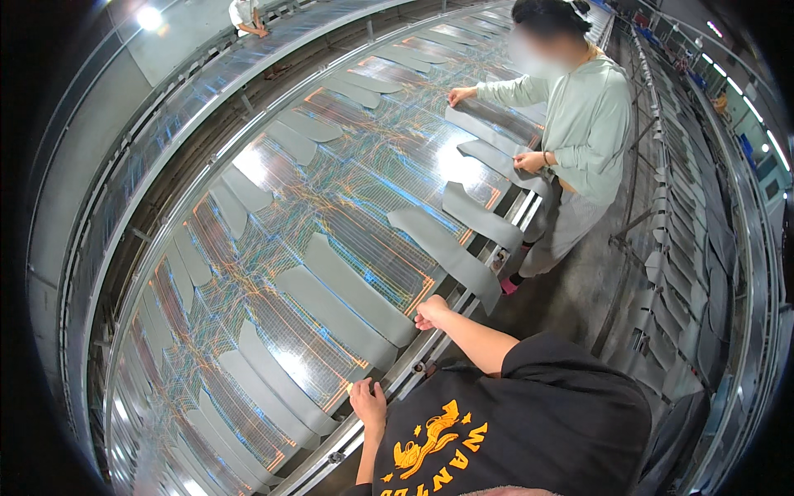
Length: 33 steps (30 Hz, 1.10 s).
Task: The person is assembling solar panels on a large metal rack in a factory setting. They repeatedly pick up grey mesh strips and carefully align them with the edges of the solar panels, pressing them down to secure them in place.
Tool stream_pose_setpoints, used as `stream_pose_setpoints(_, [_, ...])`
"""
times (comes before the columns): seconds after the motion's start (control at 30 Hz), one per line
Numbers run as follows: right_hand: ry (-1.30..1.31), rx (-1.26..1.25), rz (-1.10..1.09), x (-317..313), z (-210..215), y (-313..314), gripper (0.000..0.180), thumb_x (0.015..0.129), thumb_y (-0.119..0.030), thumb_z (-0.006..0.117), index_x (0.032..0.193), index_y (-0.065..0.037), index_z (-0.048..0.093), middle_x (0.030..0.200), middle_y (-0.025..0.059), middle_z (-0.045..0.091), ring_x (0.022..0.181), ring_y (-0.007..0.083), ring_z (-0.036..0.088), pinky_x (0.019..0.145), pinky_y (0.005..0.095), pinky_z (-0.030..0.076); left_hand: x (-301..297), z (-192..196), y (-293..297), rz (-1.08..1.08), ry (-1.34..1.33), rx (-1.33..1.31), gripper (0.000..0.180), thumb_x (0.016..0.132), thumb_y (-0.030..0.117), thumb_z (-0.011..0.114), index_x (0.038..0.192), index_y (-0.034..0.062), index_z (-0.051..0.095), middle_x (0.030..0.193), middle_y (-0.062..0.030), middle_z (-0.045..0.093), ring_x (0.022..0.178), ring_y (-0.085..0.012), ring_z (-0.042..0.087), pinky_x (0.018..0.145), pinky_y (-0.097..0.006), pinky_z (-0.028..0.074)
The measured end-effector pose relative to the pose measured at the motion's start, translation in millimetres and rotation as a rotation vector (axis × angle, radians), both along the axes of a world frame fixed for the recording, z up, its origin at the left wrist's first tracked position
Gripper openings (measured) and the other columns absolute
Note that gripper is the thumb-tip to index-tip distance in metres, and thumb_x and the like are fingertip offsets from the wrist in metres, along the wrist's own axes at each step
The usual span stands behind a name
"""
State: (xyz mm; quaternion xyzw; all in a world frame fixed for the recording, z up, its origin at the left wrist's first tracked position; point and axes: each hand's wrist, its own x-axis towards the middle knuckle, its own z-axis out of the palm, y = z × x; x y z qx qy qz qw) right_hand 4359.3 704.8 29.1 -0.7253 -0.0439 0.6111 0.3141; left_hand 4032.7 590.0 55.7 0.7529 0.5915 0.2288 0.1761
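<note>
You are laying grey strips on the shiny desk (273, 165): your right hand (431, 312), fingers curled, pinches one grey strip (356, 289) end, your left hand (367, 400) rests loosely closed at the desk edge, so next press it flat.

Both hands reaching out at table edge (389, 376)

Left hand (368, 401) is resting fingers-curled at that edge, wrist straight; right hand (431, 312) is closing loosely farther along it, bare forearm extending.
</note>
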Motion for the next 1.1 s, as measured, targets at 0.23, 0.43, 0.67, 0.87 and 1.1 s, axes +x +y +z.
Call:
stream_pose_setpoints(0.23, [0.058, 0.029, -0.064, 10.0, -15.9, -3.2, 0.032, 0.1, -0.004, 0.063, 0.123, 0.017, 0.054, 0.101, 0.03, 0.071, 0.078, 0.0417, 0.076, 0.06, 0.0488, 0.066, 1.9, 1.6, 2.2, 0.062, 0.006, -0.031, 0.021, 0.092, 0.018, 0.073, 0.109, 0.005, 0.072, 0.112, -0.0134, 0.068, 0.112, -0.0356, 0.063, 0.096, -0.047, 0.048])
stream_pose_setpoints(0.43, [0.018, -0.005, -0.041, 8.2, -10.3, 0.9, 0.022, 0.098, -0.003, 0.051, 0.096, 0.011, 0.068, 0.078, 0.0215, 0.073, 0.063, 0.0323, 0.075, 0.051, 0.0438, 0.064, -9.9, -17.1, 0.9, 0.114, -0.001, -0.027, 0.021, 0.092, 0.017, 0.074, 0.106, 0.0013, 0.073, 0.112, -0.0195, 0.069, 0.11, -0.041, 0.063, 0.096, -0.05, 0.05])
stream_pose_setpoints(0.67, [0.163, 0.146, 0.196, 42.3, -67.6, -2.3, 0.038, 0.101, -0.018, 0.053, 0.097, 0.015, 0.07, 0.093, 0.0343, 0.073, 0.079, 0.0489, 0.075, 0.066, 0.058, 0.063, 2.4, -37.0, 22.1, 0.066, -0.141, 0.189, 0.02, 0.086, 0.016, 0.08, 0.104, 0.0076, 0.076, 0.12, -0.0228, 0.072, 0.109, -0.0449, 0.067, 0.094, -0.051, 0.054])
stream_pose_setpoints(0.87, [0.051, -0.009, 0.053, 13.5, -19.1, -1.2, 0.015, 0.093, 0.001, 0.052, 0.088, 0.008, 0.063, 0.081, 0.0203, 0.069, 0.066, 0.0304, 0.072, 0.058, 0.0421, 0.065, -18.5, -4.5, 10.9, 0.115, 0.012, -0.064, 0.024, 0.094, 0.023, 0.075, 0.112, 0.0072, 0.072, 0.115, -0.0158, 0.068, 0.114, -0.0375, 0.063, 0.1, -0.047, 0.049])
stream_pose_setpoints(1.1, [0.095, 0.012, 0.14, 20.8, -9.8, -11.6, 0.022, 0.1, -0.009, 0.066, 0.111, 0.01, 0.062, 0.102, 0.0211, 0.071, 0.086, 0.0328, 0.076, 0.076, 0.0406, 0.067, -16.4, -8.6, 12.5, 0.106, 0.131, 0.034, 0.029, 0.084, 0.015, 0.081, 0.111, 0.014, 0.07, 0.108, -0.0072, 0.065, 0.105, -0.0305, 0.064, 0.087, -0.045, 0.049])
